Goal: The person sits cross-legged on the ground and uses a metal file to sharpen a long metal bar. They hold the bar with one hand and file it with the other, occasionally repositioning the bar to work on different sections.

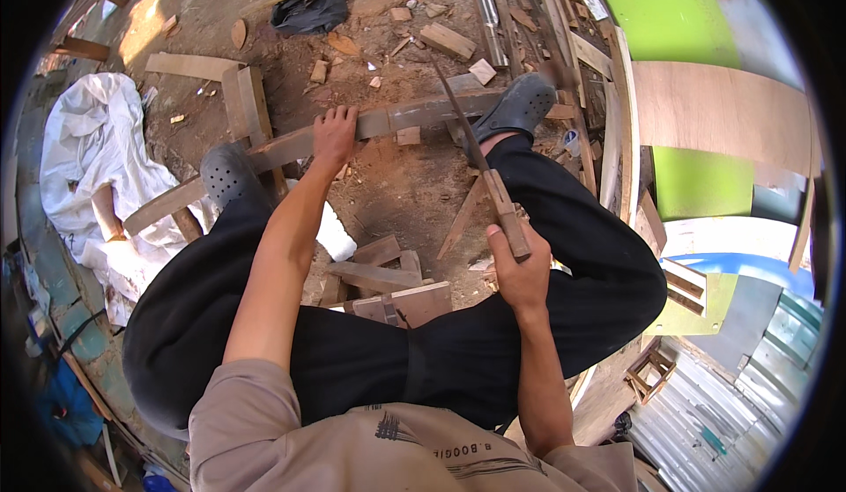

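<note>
The right hand is wrapped tight around the wooden handle of a long knife, blade pointing away from the body and up toward the plank. The left hand is stretched out further, fingers curled over the top edge of a long curved plank, pressing it down. Both hands are closed, one on the tool and one on the wood.

The person sits with knees spread, black trousers framing a few short wood blocks on the dirt floor between the legs. Beyond them the plank runs across the picture from lower left to upper right, pinned under both grey clogs, the left shoe and the right shoe. The blade tip meets the plank close beside the right shoe.

To do this cut well, I judge the plank should stay trapped by both feet and the left hand so it cannot roll, with that hand kept well apart from the blade's path. Strokes should run away from the body and clear of the right foot, taking thin shavings instead of deep bites.

Further off lie offcuts and chips on the ground, a white sheet at the left, and a dark bag.
</note>
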`<state>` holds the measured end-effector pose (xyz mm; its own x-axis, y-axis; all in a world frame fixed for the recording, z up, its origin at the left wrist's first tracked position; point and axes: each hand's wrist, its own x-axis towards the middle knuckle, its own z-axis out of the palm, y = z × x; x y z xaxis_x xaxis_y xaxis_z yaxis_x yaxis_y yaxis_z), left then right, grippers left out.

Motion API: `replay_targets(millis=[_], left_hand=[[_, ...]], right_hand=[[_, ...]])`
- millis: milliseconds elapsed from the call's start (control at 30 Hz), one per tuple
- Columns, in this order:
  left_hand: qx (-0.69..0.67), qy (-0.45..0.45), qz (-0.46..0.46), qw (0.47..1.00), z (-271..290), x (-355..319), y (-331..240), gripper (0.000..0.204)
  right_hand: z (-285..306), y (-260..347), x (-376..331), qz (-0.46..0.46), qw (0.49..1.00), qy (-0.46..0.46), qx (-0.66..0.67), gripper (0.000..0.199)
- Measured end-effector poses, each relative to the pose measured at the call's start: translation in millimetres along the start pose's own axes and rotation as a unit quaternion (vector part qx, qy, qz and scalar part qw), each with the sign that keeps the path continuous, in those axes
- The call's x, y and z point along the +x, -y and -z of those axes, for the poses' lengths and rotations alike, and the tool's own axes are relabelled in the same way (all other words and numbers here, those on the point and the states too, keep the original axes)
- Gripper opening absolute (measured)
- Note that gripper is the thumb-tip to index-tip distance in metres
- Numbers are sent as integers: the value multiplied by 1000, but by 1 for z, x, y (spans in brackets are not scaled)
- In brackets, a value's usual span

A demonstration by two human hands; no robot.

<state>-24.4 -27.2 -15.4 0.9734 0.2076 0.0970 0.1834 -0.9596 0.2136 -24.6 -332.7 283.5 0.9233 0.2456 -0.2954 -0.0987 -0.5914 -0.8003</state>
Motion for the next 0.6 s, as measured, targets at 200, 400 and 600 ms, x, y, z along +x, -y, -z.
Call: replay_targets(millis=[200,400,600], left_hand=[[-43,230,30,972,4,34,20,71],[-58,260,11,964,11,36,23,74],[-49,263,20,963,14,36,21,75]], right_hand=[[-22,3,-7,-48,998,23,24,23],[-50,-3,-13,-29,998,24,51,23],[-57,-2,-3,-93,994,32,38,30]])
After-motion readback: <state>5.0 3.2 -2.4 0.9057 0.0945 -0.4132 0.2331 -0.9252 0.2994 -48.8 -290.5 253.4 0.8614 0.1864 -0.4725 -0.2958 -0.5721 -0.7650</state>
